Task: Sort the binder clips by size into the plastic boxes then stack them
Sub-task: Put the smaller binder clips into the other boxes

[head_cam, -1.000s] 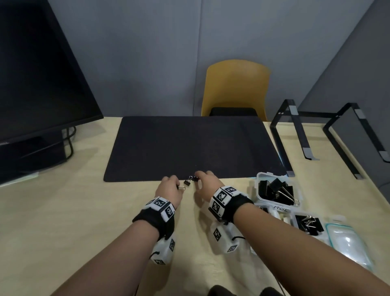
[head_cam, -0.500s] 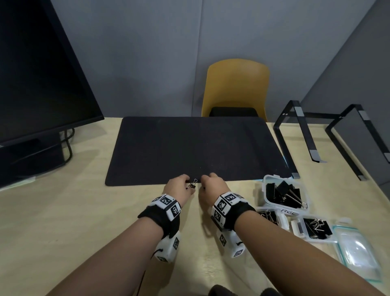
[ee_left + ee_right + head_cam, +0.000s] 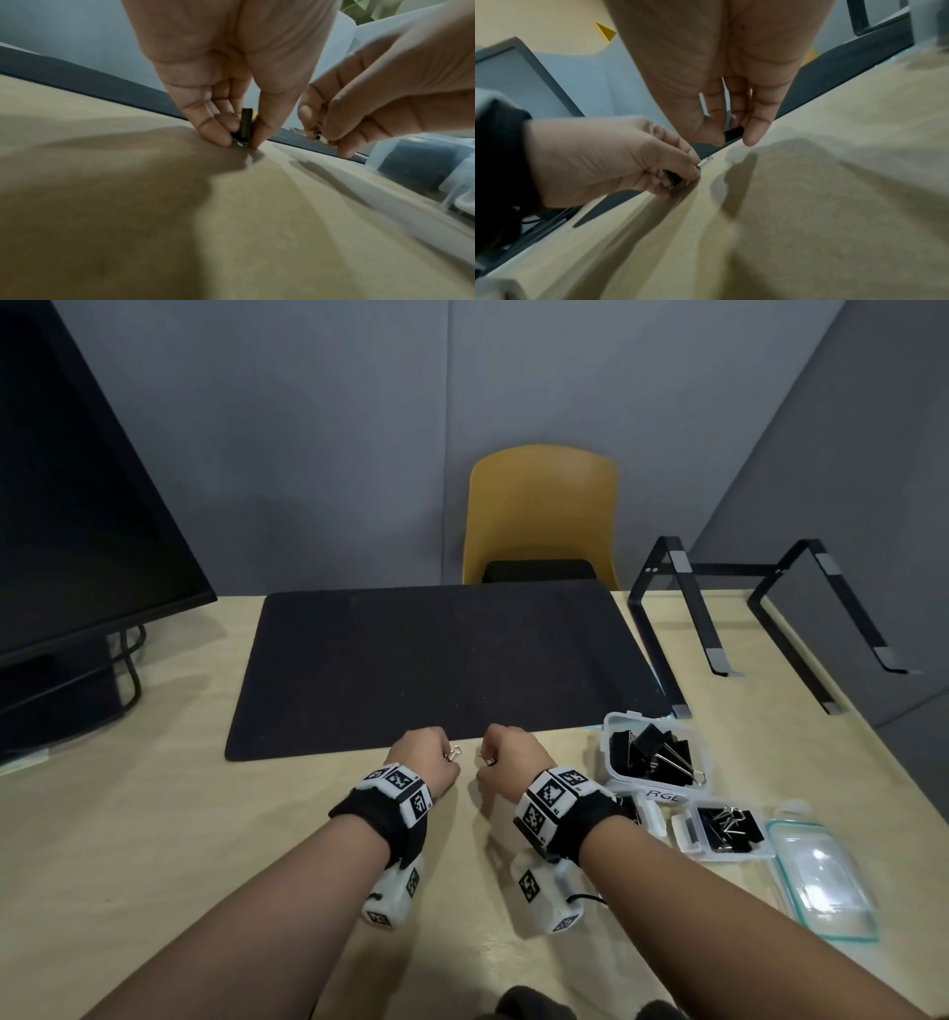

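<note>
- The head view shows both hands side by side on the light wooden table (image 3: 154, 839), just in front of the near edge of the black rectangular desk mat (image 3: 447, 660), but here the fingers are hidden behind the knuckles.
- Only the head view shows the clear plastic box with large black binder clips (image 3: 655, 755) to the right of the right hand, and nearer to the person a smaller clear plastic box with small black clips (image 3: 726, 827) and a clear lid with a teal rim (image 3: 821, 880).
- The left wrist view shows the left hand (image 3: 231, 71) with thumb and fingers curled closely together, pinching a small black binder clip (image 3: 246, 123) which stands upright; the fingertips are at the table surface.
- The right wrist view shows the right hand (image 3: 721, 60) with its fingers bent down and nearly closed, pinching a second small black binder clip (image 3: 733, 133) just above the table.
- The two hands are near each other but do not touch.
</note>
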